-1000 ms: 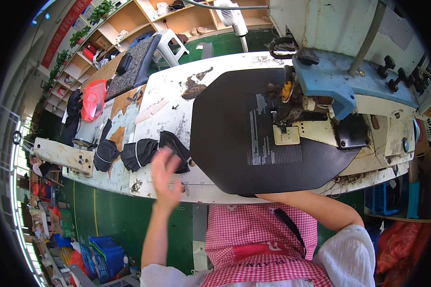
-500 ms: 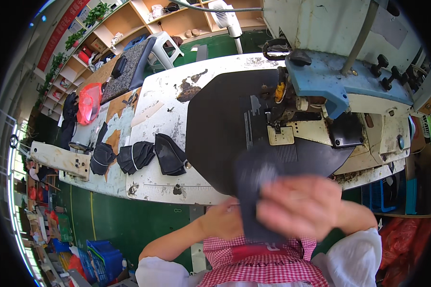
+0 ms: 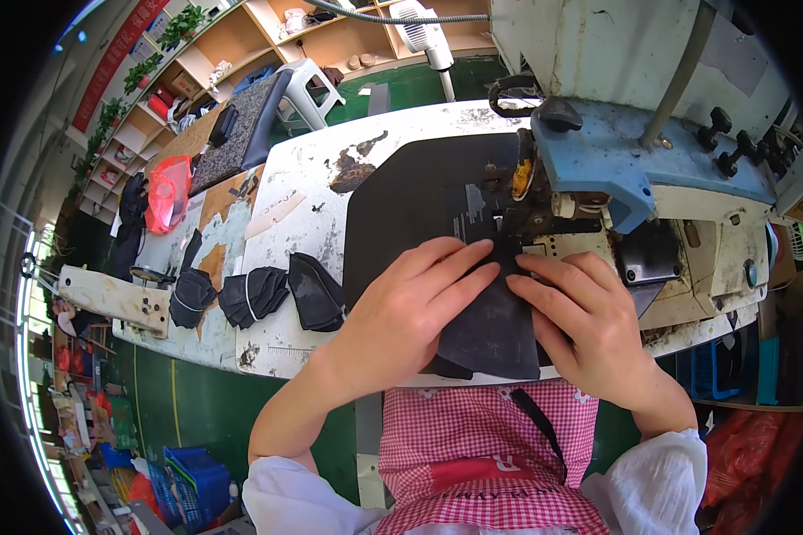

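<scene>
A black cut piece of cloth or thin leather (image 3: 491, 337) lies under both hands, on the dark work plate (image 3: 393, 205) in front of the sewing machine's blue-grey arm (image 3: 633, 160). My left hand (image 3: 406, 308) grips its left side, index and middle fingertips pressing close to the needle area. From the right, my right hand (image 3: 589, 316) holds the other side, fingers bent, thumb along the edge. The fingertips of both hands nearly meet at the far end of the piece. Its near end reaches the table's front edge. The presser foot is mostly hidden behind the fingers.
Bundled black pieces (image 3: 252, 295) with a pale tie, another bundle (image 3: 192, 299) and a loose black stack (image 3: 314, 292) lie on the white tabletop (image 3: 285, 214), left. Behind them sits a red plastic bag (image 3: 168, 192). A white stool (image 3: 310, 94) stands at the back.
The black piece has gone from near my body, blurred in my hands, forward onto the plate by the needle. Both hands have moved forward with it, fingertips now on its two sides.
</scene>
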Tool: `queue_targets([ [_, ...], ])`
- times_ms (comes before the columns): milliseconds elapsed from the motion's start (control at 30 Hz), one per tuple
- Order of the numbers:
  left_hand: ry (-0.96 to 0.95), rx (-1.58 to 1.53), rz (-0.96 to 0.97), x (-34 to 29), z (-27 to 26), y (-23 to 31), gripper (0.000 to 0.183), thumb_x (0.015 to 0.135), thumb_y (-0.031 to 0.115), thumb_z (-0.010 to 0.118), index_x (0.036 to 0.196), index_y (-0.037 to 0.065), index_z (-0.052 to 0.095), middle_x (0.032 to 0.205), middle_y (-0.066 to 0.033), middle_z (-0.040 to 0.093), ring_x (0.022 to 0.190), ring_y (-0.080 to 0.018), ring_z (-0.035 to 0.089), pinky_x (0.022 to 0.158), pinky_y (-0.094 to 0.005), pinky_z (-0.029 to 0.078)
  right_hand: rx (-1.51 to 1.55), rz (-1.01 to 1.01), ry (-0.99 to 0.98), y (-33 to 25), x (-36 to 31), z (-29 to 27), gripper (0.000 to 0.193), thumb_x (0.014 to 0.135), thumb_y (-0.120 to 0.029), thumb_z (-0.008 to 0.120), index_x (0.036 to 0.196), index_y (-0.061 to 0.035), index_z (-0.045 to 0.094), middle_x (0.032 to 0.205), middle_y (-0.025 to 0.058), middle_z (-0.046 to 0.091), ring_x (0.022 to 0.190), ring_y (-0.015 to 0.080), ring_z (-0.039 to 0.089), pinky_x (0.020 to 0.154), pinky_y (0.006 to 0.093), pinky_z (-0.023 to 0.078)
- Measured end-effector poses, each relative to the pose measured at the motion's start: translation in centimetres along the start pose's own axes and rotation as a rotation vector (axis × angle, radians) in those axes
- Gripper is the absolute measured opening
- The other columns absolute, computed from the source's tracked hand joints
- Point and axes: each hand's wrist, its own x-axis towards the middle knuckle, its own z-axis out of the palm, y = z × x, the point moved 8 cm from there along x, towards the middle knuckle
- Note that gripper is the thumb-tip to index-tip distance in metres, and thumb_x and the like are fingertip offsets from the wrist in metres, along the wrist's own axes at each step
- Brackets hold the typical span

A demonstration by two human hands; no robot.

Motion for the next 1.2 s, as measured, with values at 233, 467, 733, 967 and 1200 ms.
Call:
queue_targets([
  [233, -0.078, -0.038, 0.058, 0.5, 0.1, -1.1, 0.057, 0.072, 0.004, 0.065, 0.128, -0.001, 0.061, 0.138, -0.0159, 0.057, 0.121, -0.0377, 0.054, 0.102, -0.0438, 0.046, -0.048, -0.009, 0.026, -0.1, 0.0, 0.0, 0.036, 0.071, -0.004, 0.073, 0.107, -0.0027, 0.069, 0.112, 0.0114, 0.066, 0.088, 0.027, 0.061, 0.077, 0.038, 0.051],
  [467, -0.076, -0.019, 0.043, 0.6, 0.1, -0.5, 0.064, 0.066, 0.005, 0.069, 0.129, -0.001, 0.059, 0.14, -0.0157, 0.056, 0.123, -0.0374, 0.053, 0.103, -0.0436, 0.046, -0.076, -0.002, 0.009, -0.1, -0.1, 0.1, 0.038, 0.07, -0.008, 0.075, 0.107, -0.0035, 0.069, 0.114, 0.0106, 0.067, 0.09, 0.0262, 0.061, 0.079, 0.0375, 0.05],
  [733, -0.092, 0.038, 0.075, 0.7, -0.2, -0.7, 0.065, 0.067, 0.008, 0.068, 0.131, -0.003, 0.057, 0.141, -0.0164, 0.054, 0.124, -0.0372, 0.052, 0.105, -0.0449, 0.043, -0.088, 0.031, -0.017, -0.1, 0.2, 0.1, 0.039, 0.071, -0.011, 0.076, 0.107, -0.0023, 0.068, 0.116, 0.0107, 0.067, 0.095, 0.0272, 0.061, 0.081, 0.0377, 0.049],
  [967, -0.108, 0.031, 0.095, 1.4, -0.2, -1.4, 0.064, 0.071, 0.016, 0.069, 0.131, -0.004, 0.056, 0.134, -0.0208, 0.052, 0.127, -0.0386, 0.05, 0.105, -0.047, 0.042, -0.097, 0.002, 0.006, -0.1, 0.1, 0.1, 0.038, 0.072, -0.015, 0.079, 0.106, -0.0014, 0.069, 0.116, 0.0109, 0.067, 0.093, 0.0267, 0.061, 0.08, 0.0374, 0.049],
  [1200, -0.107, 0.113, 0.085, 1.7, 0.1, -1.1, 0.063, 0.071, 0.01, 0.069, 0.13, -0.007, 0.055, 0.13, -0.0208, 0.051, 0.126, -0.0393, 0.05, 0.106, -0.0459, 0.043, -0.09, -0.012, 0.015, -0.2, 0.0, -0.1, 0.037, 0.071, -0.014, 0.079, 0.104, -0.0021, 0.069, 0.111, 0.0094, 0.069, 0.089, 0.0256, 0.062, 0.077, 0.0367, 0.049],
])
